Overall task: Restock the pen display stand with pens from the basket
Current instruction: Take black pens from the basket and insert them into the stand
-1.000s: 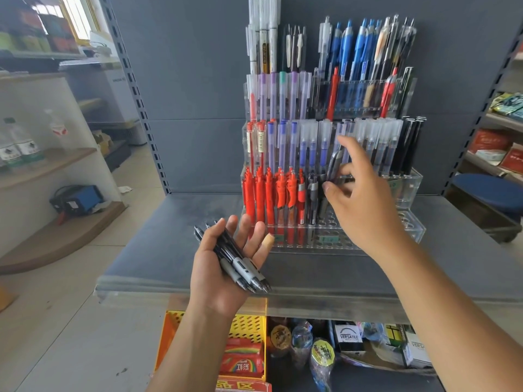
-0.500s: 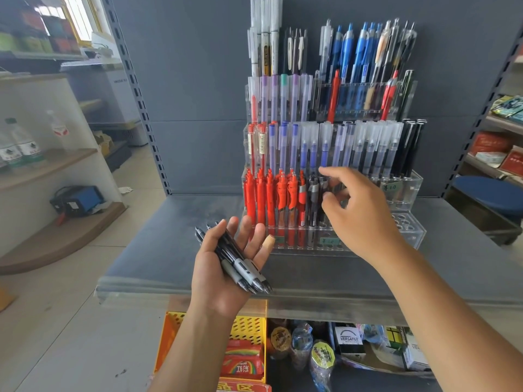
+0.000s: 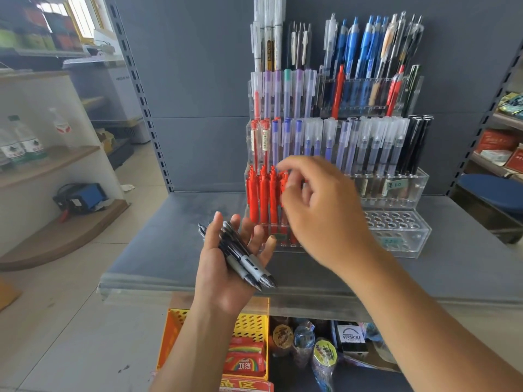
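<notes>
A clear acrylic pen display stand (image 3: pixel 402 236) stands on the grey shelf, its tiers filled with red, blue, purple and black pens. Several holes at the right of its lowest tier are bare. My left hand (image 3: pixel 226 267) lies palm up in front of the stand, with a bundle of black pens (image 3: pixel 246 261) across the palm and the thumb laid over them. My right hand (image 3: pixel 319 210) hovers, blurred, before the red pens (image 3: pixel 261 196) of the lower tier. Its fingers are loosely curled and nothing shows in them. A yellow basket (image 3: pixel 252 325) sits below the shelf edge.
The grey shelf (image 3: pixel 158 244) extends left and right of the stand. Below it sit candy packs (image 3: pixel 244 360), wrapped rolls and a small box (image 3: pixel 352 338). White shelving with bottles (image 3: pixel 22 145) is at the left, and another shelf unit (image 3: pixel 503 142) is at the right.
My right hand drew back from the middle of the stand and swung left in front of the red pens. My left hand stayed with the black pens.
</notes>
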A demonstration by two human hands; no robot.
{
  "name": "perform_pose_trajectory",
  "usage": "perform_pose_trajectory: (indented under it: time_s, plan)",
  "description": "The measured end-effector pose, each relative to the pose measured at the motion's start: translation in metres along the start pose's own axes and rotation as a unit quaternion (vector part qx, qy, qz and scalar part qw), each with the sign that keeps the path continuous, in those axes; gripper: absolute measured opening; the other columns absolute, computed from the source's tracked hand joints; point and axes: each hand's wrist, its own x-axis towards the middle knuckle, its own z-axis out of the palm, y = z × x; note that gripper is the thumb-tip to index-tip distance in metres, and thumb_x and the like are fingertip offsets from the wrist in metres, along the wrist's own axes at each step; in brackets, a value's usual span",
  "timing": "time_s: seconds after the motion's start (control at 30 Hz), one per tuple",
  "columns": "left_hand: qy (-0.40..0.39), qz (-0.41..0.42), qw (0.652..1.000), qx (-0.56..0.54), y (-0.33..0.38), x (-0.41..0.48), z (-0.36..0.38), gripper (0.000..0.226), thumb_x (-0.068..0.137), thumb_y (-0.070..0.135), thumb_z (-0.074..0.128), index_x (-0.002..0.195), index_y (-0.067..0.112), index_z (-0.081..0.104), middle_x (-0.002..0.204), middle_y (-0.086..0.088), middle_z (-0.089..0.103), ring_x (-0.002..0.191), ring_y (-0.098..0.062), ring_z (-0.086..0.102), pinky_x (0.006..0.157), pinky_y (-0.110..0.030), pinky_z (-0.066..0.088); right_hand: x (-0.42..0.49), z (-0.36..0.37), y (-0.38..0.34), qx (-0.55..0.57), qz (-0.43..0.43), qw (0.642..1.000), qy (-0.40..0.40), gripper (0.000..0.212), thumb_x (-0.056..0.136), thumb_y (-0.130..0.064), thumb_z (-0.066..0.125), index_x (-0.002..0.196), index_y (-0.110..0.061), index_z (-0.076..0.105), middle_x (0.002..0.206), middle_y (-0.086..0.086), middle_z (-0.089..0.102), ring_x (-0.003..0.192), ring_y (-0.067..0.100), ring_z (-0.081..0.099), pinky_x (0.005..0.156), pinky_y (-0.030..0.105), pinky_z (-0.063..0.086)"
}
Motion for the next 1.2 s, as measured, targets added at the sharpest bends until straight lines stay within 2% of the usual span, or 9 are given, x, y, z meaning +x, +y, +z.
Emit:
perform_pose_trajectory:
  time_s: [0.07, 0.1, 0.23, 0.33, 0.53, 0.63, 0.83, 1.03, 1.2]
  plan:
    - [-0.012, -0.008, 1.0, 0.004, 0.001, -0.001, 0.0, 0.061, 0.085, 0.056, 0.069, 0.127, 0.012, 0.062, 0.129, -0.011, 0.068, 0.119, -0.029, 0.066, 0.101, -0.051, 0.052, -0.006, 0.013, -0.019, 0.013, 0.006, 0.997, -0.074, 0.023, 0.097, -0.015, 0.051, 0.113, -0.02, 0.067, 0.095, -0.011, 0.063, 0.072, -0.002, 0.06, 0.066, 0.019, 0.048]
    - [-0.009, -0.012, 1.0, 0.007, 0.001, -0.002, 0.002, 0.069, 0.086, 0.06, 0.066, 0.133, 0.01, 0.062, 0.134, -0.015, 0.065, 0.123, -0.032, 0.063, 0.102, -0.053, 0.051, -0.009, 0.019, -0.025, 0.006, 0.019, 0.994, -0.111, 0.023, 0.097, -0.018, 0.05, 0.113, -0.022, 0.067, 0.098, -0.011, 0.064, 0.078, 0.002, 0.061, 0.071, 0.027, 0.052]
    - [-0.012, -0.007, 1.0, 0.001, -0.002, -0.01, 0.01, 0.071, 0.095, 0.066, 0.043, 0.086, 0.008, 0.083, 0.099, -0.015, 0.076, 0.088, -0.029, 0.077, 0.066, -0.042, 0.063, -0.017, 0.039, -0.032, -0.053, 0.07, 0.973, -0.215, 0.023, 0.099, -0.027, 0.048, 0.113, -0.022, 0.065, 0.103, -0.007, 0.065, 0.093, 0.016, 0.061, 0.081, 0.036, 0.052]
    - [0.01, -0.002, 1.0, 0.01, 0.0, -0.009, 0.008, 0.072, 0.093, 0.069, 0.044, 0.09, 0.009, 0.083, 0.107, -0.017, 0.076, 0.093, -0.031, 0.076, 0.071, -0.045, 0.063, -0.017, 0.046, -0.033, -0.075, 0.087, 0.961, -0.251, 0.028, 0.101, -0.032, 0.046, 0.12, -0.02, 0.064, 0.116, -0.002, 0.065, 0.103, 0.019, 0.061, 0.079, 0.031, 0.047]
    - [0.055, -0.009, 0.998, 0.01, 0.002, -0.009, 0.01, 0.067, 0.091, 0.069, 0.049, 0.109, 0.01, 0.075, 0.113, -0.016, 0.075, 0.109, -0.034, 0.069, 0.095, -0.053, 0.048, -0.01, 0.049, -0.033, -0.082, 0.09, 0.947, -0.298, 0.019, 0.1, -0.035, 0.053, 0.102, -0.019, 0.062, 0.088, 0.001, 0.064, 0.083, 0.025, 0.06, 0.062, 0.034, 0.042]
    - [0.054, -0.033, 0.998, 0.017, 0.003, -0.01, 0.011, 0.072, 0.087, 0.072, 0.052, 0.123, 0.013, 0.071, 0.119, -0.015, 0.073, 0.115, -0.034, 0.067, 0.093, -0.053, 0.049, -0.008, 0.049, -0.036, -0.087, 0.092, 0.937, -0.325, 0.02, 0.099, -0.036, 0.054, 0.103, -0.017, 0.058, 0.09, 0.002, 0.063, 0.082, 0.025, 0.061, 0.066, 0.037, 0.049]
    - [0.035, -0.049, 0.998, 0.001, 0.003, -0.009, 0.01, 0.073, 0.089, 0.069, 0.052, 0.134, 0.013, 0.063, 0.129, -0.017, 0.068, 0.126, -0.037, 0.06, 0.102, -0.053, 0.045, -0.011, 0.051, -0.042, -0.119, 0.077, 0.945, -0.296, 0.013, 0.101, -0.031, 0.051, 0.095, -0.02, 0.055, 0.09, 0.0, 0.062, 0.078, 0.022, 0.058, 0.059, 0.029, 0.037]
    - [0.026, -0.049, 0.998, 0.001, 0.002, -0.01, 0.011, 0.067, 0.091, 0.066, 0.049, 0.13, 0.015, 0.066, 0.124, -0.014, 0.071, 0.111, -0.034, 0.07, 0.078, -0.044, 0.06, -0.011, 0.053, -0.044, -0.137, 0.083, 0.948, -0.275, 0.013, 0.098, -0.03, 0.051, 0.091, -0.02, 0.054, 0.083, -0.001, 0.06, 0.073, 0.021, 0.057, 0.061, 0.03, 0.039]
    - [0.014, -0.047, 0.999, -0.013, -0.001, -0.016, 0.017, 0.064, 0.094, 0.062, 0.049, 0.097, 0.004, 0.078, 0.103, -0.019, 0.076, 0.082, -0.036, 0.076, 0.053, -0.046, 0.059, -0.009, 0.051, -0.05, -0.215, 0.056, 0.939, -0.263, 0.011, 0.1, -0.023, 0.044, 0.09, -0.02, 0.045, 0.075, 0.002, 0.045, 0.066, 0.024, 0.045, 0.049, 0.031, 0.025]
